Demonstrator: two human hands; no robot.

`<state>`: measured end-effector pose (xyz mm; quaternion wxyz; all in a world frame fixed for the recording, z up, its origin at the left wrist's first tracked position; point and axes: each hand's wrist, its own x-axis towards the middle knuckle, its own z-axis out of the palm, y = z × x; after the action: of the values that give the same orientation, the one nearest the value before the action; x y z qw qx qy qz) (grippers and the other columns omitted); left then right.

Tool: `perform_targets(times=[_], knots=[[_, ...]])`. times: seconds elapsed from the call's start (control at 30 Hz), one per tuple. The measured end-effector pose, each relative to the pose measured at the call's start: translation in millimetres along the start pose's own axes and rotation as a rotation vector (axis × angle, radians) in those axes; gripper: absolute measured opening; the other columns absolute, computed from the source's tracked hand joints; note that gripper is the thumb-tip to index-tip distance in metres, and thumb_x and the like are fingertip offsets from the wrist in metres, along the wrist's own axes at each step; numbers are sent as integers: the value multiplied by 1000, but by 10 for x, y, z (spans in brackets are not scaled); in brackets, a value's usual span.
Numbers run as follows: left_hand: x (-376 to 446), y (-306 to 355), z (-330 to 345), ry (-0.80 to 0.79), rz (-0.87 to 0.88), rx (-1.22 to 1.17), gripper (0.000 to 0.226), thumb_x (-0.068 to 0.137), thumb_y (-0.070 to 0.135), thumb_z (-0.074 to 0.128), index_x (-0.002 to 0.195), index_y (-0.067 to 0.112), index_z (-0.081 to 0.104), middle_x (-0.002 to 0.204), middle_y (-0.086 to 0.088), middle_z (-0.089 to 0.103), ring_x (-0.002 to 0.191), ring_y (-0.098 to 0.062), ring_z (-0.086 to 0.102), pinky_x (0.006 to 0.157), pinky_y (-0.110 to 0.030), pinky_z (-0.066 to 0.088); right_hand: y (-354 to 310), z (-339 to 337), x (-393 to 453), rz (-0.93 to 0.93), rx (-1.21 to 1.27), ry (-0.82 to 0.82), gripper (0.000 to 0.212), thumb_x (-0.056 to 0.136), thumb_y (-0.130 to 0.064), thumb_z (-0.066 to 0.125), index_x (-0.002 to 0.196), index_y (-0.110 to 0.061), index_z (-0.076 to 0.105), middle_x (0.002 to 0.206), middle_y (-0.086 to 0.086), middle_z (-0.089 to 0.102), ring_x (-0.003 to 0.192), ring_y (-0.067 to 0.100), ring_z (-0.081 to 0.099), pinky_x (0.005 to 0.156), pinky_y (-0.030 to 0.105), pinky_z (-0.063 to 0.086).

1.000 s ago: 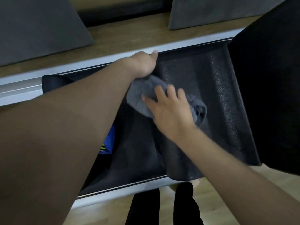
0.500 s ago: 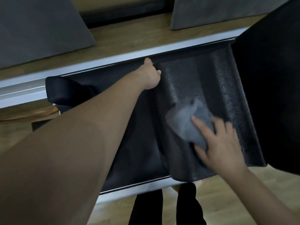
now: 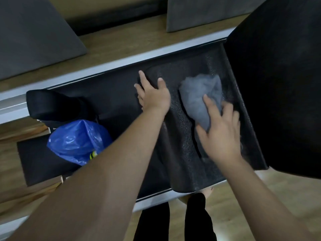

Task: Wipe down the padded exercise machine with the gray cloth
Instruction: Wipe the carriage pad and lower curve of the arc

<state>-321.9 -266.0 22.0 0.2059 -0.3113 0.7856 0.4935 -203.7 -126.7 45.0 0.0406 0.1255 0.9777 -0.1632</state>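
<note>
The padded exercise machine [image 3: 187, 153] carried a black textured pad between pale metal rails [image 3: 111, 65]. A crumpled gray cloth [image 3: 199, 100] lay on the pad. A blue plastic bag [image 3: 76, 141] rested on its left section.

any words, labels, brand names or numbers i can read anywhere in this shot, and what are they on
No readable text anywhere.
Blue plastic bag: a small yellow and black mark shows at its lower edge, too small and blurred to read.
Black pad, gray cloth: no print visible.
</note>
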Motion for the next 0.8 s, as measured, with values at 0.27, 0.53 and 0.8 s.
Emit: perform_targets(times=[0.27, 0.53, 0.8], knots=[[-45, -82, 183, 147, 26, 106, 80, 93, 66, 43, 156, 45, -1, 168, 4, 2, 150, -30, 19, 112, -61, 27, 436, -118, -974, 99, 56, -43, 75, 78, -20, 78, 145, -26, 46, 123, 18, 45, 96, 40, 47, 84, 60, 47], [-38, -146, 329, 281, 71, 164, 76, 94, 65, 39, 157, 38, 7, 167, -2, 14, 145, -29, 30, 109, -55, 37, 179, -65, 563, -8, -105, 44, 71, 84, -31, 64, 149, -25, 39, 133, 23, 41, 108, 46, 44, 93, 56, 40], [-47, -139, 332, 303, 90, 177, 75, 95, 63, 38, 157, 37, 6, 167, -2, 13, 147, -29, 28, 109, -52, 35, 170, -64, 513, -26, -125, 23, 74, 84, -32, 63, 152, -27, 35, 134, 19, 42, 106, 41, 44, 91, 53, 41]])
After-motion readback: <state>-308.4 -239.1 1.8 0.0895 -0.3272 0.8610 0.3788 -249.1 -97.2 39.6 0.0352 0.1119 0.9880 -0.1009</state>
